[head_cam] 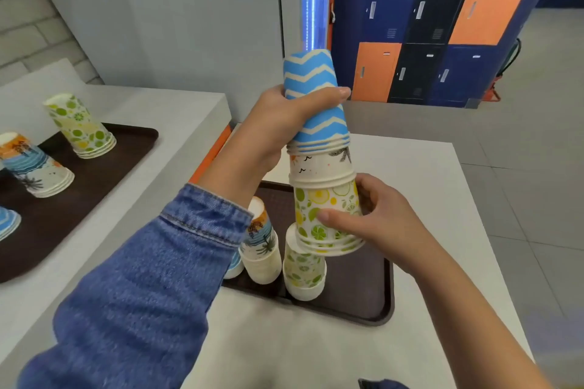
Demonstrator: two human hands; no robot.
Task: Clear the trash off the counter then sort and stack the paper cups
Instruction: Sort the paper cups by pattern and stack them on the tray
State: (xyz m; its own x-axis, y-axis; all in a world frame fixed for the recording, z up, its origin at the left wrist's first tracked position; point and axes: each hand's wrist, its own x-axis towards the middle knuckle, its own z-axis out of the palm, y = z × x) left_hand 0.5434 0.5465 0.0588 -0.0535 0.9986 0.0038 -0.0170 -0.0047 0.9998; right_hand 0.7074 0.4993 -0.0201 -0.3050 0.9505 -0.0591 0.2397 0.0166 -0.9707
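A tall stack of upside-down paper cups is held above the near brown tray (373,300). My left hand (284,117) grips the blue zigzag cups (311,79) at its top. Under them sit white palm-print cups (319,167), then lemon-lime cups (322,199), which my right hand (376,218) holds. On the tray below stand a lime cup (303,275), a sunset palm cup (262,246) and a blue cup (234,265) mostly hidden by my sleeve.
On the left counter a second brown tray (79,193) carries sorted stacks: lime cups (82,126), sunset palm cups (34,164) and blue cups (8,224) at the frame edge. Blue, orange and black lockers (442,25) stand behind. The white counter drops off on the right.
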